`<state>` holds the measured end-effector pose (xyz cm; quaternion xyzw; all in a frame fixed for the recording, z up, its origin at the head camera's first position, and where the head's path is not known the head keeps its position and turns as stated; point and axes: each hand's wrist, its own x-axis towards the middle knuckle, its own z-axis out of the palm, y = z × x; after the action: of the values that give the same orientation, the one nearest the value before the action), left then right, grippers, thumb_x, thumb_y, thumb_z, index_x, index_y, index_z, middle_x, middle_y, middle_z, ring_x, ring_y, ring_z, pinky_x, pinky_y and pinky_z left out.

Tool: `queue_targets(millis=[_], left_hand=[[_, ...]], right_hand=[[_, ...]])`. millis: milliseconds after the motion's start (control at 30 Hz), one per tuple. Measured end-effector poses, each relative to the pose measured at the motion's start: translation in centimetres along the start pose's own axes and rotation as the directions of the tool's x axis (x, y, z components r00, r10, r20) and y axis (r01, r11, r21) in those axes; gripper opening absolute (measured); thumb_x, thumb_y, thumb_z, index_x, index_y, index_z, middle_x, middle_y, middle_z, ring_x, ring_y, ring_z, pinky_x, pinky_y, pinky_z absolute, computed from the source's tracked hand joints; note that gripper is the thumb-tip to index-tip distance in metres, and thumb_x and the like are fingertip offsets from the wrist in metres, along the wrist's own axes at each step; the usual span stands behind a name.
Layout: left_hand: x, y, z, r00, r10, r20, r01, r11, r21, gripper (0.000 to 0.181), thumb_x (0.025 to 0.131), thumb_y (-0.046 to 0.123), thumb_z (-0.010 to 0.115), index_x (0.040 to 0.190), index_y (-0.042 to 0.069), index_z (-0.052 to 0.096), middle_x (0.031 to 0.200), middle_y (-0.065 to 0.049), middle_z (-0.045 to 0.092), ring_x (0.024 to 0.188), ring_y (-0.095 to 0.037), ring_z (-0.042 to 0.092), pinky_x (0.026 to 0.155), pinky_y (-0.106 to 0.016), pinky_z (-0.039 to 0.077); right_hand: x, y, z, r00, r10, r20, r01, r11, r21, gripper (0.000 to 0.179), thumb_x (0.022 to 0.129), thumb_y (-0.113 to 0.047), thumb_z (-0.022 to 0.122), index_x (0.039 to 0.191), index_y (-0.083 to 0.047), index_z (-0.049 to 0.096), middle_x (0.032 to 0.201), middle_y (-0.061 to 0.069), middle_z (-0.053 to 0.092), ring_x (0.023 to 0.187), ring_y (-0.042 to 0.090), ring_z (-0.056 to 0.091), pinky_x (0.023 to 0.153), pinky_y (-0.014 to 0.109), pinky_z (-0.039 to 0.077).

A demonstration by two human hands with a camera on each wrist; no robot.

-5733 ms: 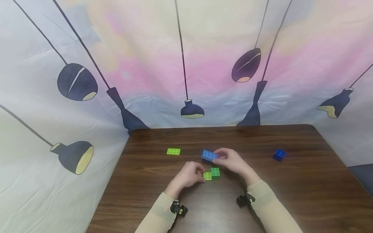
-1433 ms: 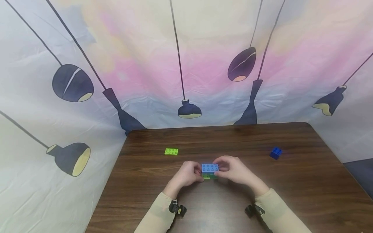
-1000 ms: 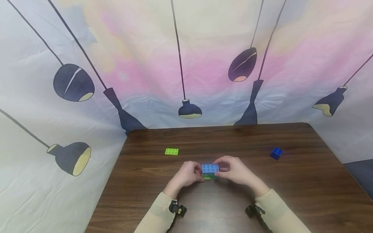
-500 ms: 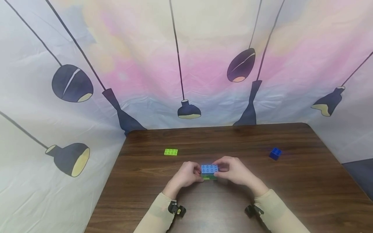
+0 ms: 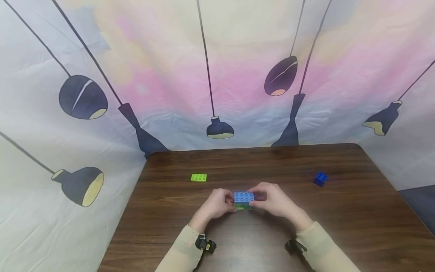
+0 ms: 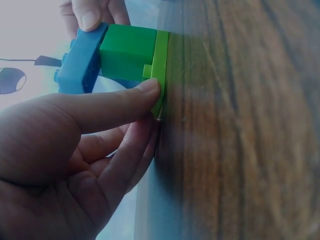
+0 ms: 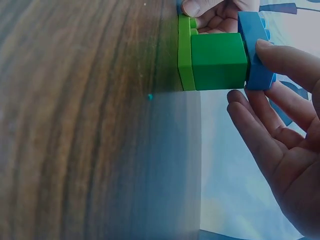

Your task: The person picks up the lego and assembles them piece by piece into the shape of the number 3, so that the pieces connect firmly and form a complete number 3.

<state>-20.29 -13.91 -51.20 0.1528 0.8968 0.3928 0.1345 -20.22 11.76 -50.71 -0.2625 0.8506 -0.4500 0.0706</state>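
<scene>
Between the two hands, a small stack of toy building bricks stands on the table. Its base is a lime green flat brick [image 7: 185, 55], lying on the wood, with a taller green brick [image 7: 219, 62] on one end. On top sits a light blue brick [image 5: 244, 197], slightly tilted against the green one in the wrist views; whether its studs are engaged is hidden. My left hand [image 5: 217, 204] pinches the free end of the lime green flat brick between thumb and fingers. From the right, my right hand [image 5: 275, 200] pinches the light blue brick.
Another lime green flat brick [image 5: 198, 177] lies behind and left of the stack. A dark blue brick [image 5: 320, 179] stands farther right on the brown wooden table [image 5: 163, 241]. Behind the table hangs a cloth [image 5: 163, 90] printed with lamps.
Since the oldest frame, my right hand has brought the light blue brick nearer and onto the green one. My left hand keeps its grip on the base. The last second shows hardly any movement.
</scene>
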Motion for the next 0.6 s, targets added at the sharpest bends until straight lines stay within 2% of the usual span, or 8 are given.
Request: queue_targets(millis=[400,600], left_hand=[[-0.1,-0.1,0.0,1.0,0.001,-0.002,-0.001,1.0,-0.001,0.025,0.08,0.0,0.091,0.097,0.003,0.073,0.081,0.002,0.066,0.075,-0.011,0.063,0.067,-0.029,0.054],[0.0,-0.2,0.1,1.0,0.004,-0.005,-0.004,1.0,-0.002,0.025,0.08,0.0,0.091,0.097,0.003,0.073,0.081,0.002,0.067,0.075,-0.012,0.063,0.068,-0.029,0.055]], right_hand=[[0.0,-0.5,-0.1,1.0,0.007,-0.002,-0.007,0.999,-0.048,0.031,0.092,-0.017,0.087,0.121,-0.01,0.078,0.109,-0.003,0.071,0.103,0.017,0.074,0.087,0.031,0.061],[-0.1,-1.2,0.0,1.0,0.001,-0.024,-0.004,0.988,-0.153,0.031,0.092,-0.021,0.088,0.12,-0.011,0.079,0.107,-0.006,0.072,0.101,0.013,0.069,0.089,0.04,0.058]])
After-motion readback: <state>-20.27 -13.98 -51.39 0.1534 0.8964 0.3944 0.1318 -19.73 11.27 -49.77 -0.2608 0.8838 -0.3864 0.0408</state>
